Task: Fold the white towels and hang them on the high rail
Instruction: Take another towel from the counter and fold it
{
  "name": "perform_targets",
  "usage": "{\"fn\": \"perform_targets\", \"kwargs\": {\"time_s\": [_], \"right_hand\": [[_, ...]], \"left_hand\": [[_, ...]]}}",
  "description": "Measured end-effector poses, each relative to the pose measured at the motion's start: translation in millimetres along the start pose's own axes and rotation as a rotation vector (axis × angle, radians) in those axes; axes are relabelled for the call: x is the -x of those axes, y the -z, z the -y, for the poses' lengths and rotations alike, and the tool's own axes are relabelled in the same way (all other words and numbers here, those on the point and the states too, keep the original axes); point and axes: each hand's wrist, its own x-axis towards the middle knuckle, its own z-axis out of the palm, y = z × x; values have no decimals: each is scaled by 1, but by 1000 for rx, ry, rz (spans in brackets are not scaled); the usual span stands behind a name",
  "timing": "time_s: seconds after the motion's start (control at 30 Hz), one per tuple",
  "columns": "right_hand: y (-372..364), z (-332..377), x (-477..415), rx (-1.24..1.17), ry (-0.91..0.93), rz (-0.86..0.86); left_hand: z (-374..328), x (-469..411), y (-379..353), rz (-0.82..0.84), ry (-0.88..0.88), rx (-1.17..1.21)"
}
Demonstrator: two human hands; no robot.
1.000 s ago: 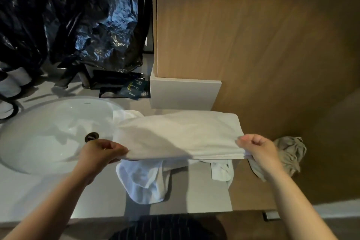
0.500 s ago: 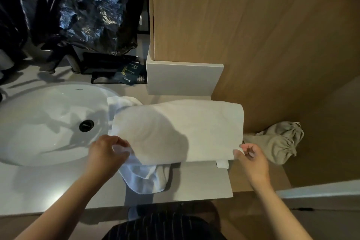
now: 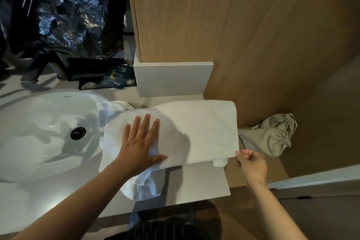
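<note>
Now the wooden wall [image 3: 243, 25] filled the far and right part of the view, and the camera sat a little closer than half a second before. The grey counter [image 3: 196, 183] carried the white sink [image 3: 39, 132] on the left, and black plastic bags [image 3: 64, 11] hung at the far left. On the counter, just right of the sink, the folded white towel [image 3: 194, 128] lay flat on top of a second, crumpled white towel [image 3: 144, 183], which showed out at the near edge and at the far left corner. Earlier the folded towel was held up by both hands at its near edge; now it rested down. The left hand [image 3: 139, 144] had moved from that edge onto the top of the towel and lay there palm down, with the fingers spread and pressing the left part of the cloth. The right hand [image 3: 251, 163] was at the near right corner of the towel, its fingers curled loosely; whether it still pinched the corner I cannot tell. To the right, a beige drawstring bag [image 3: 272, 136] lay against the wall.
</note>
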Motion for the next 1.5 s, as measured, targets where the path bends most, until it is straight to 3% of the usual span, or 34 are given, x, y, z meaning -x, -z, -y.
{"fn": "perform_targets", "kwargs": {"time_s": [0.13,0.33,0.73,1.03,1.3,1.4,1.5], "right_hand": [[-9,-3,6,-148,-168,113],[-21,1,13,-150,-254,210],[-28,10,8,-404,-506,230],[-30,13,30,-778,-629,221],[-33,15,41,-668,-541,271],[-33,23,50,-672,-472,251],[-30,37,62,-693,-354,224]], "left_hand": [[-1,-3,0,7,-10,30],[-21,-31,31,-168,-99,216],[-80,-132,47,20,-180,141],[-96,-160,53,108,-199,193],[-92,-164,63,72,-186,423],[-92,-164,74,136,-125,460],[-90,-158,90,177,-171,463]]}}
